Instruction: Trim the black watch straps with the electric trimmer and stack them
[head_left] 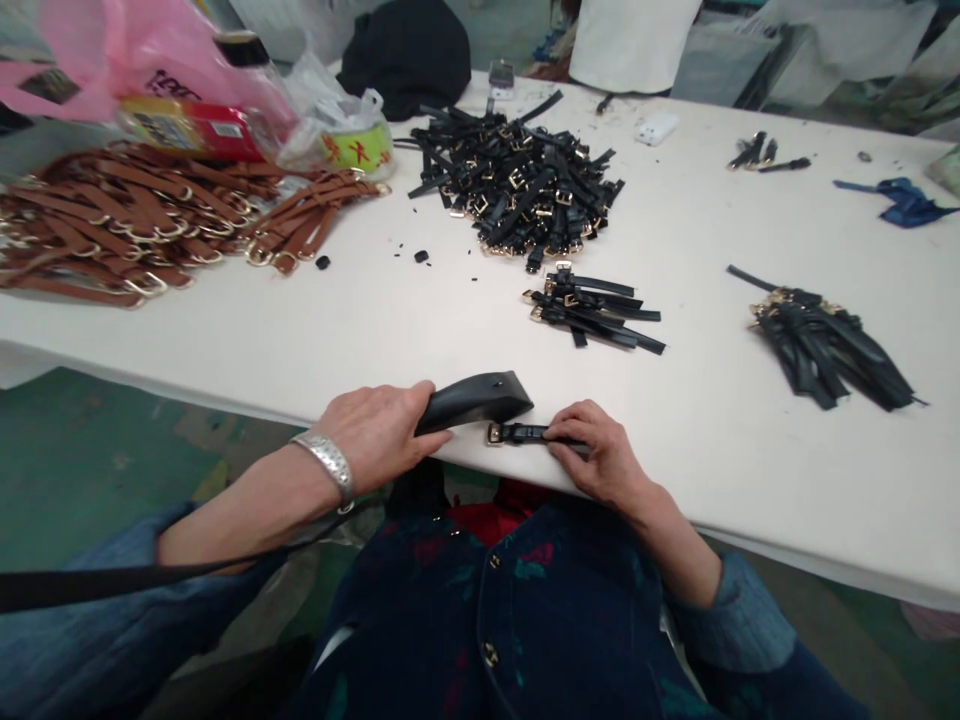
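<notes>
My left hand (375, 430), with a silver bracelet at the wrist, is closed around a broad black strap (476, 395). The strap's end points right and has a small hole in it. Between the thumb and fingers of my right hand (596, 450) is a short black buckle strap (525, 433), with its gold buckle pointing left, just below the broad strap's end. A gap between the two straps is hard to judge. A small bundle of black buckle straps (600, 310) lies beyond my hands.
A big heap of black buckle straps (525, 180) is on the white table (420, 320). Brown buckle straps (112, 220) lie at left, before a pink bag (172, 50). Another black bundle (825, 345) and a blue cloth strip (904, 203) are at right. A black band (150, 578) crosses my left sleeve.
</notes>
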